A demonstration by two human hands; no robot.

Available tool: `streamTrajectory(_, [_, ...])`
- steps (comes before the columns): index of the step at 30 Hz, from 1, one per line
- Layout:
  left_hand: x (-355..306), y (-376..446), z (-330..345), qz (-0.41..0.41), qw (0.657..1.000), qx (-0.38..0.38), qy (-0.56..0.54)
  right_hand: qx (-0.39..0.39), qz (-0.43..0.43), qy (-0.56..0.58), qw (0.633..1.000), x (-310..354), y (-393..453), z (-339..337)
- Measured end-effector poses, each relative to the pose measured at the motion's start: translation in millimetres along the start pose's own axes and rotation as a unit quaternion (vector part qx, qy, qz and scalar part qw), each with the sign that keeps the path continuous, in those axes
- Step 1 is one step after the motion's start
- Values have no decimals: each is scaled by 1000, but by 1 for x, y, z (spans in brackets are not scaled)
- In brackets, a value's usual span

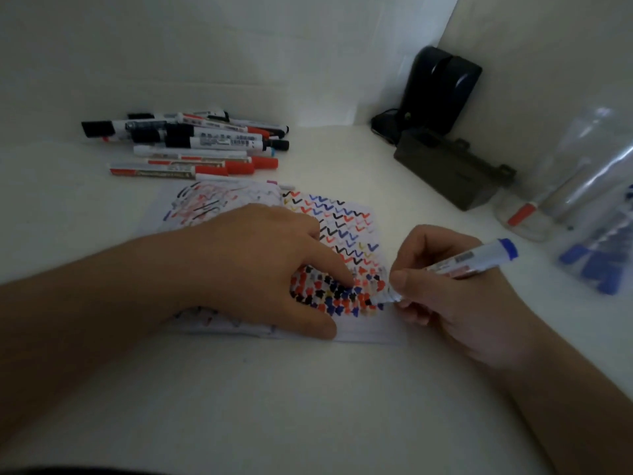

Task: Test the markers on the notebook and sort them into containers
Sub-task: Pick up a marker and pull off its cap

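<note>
An open notebook [363,214] lies on the white table, its pages covered with red, blue and black test marks. My left hand [260,265] rests flat on the notebook, fingers spread and pressing the page down. My right hand [445,293] grips a blue-ended marker [479,258], whose tip touches the page at its lower right. A pile of several black and red markers [191,145] lies beyond the notebook on the left. At the right stand two clear containers, one [534,214] holding a red-capped marker and another [603,248] holding blue markers.
A dark box [452,173] sits at the back right with a black device [442,87] and its cable behind it. White walls close the table at the back and right. Bare tabletop lies in front of the notebook.
</note>
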State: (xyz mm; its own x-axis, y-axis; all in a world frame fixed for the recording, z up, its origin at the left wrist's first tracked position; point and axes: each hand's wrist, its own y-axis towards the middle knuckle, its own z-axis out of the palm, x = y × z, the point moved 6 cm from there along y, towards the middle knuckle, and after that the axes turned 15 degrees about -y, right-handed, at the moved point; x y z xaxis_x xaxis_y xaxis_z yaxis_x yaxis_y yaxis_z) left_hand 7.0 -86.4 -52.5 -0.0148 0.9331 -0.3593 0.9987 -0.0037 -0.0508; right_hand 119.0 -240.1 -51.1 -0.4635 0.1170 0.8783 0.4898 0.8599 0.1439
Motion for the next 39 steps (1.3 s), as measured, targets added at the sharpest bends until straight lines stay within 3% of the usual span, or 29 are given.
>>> streamTrajectory(10, [0, 1, 1, -19, 1000, 11, -9, -29, 72, -76, 994, -4, 1, 2])
streamTrajectory(39, [-1, 0, 1, -24, 1000, 15, -10, -34, 53, -112, 992, -2, -1, 6])
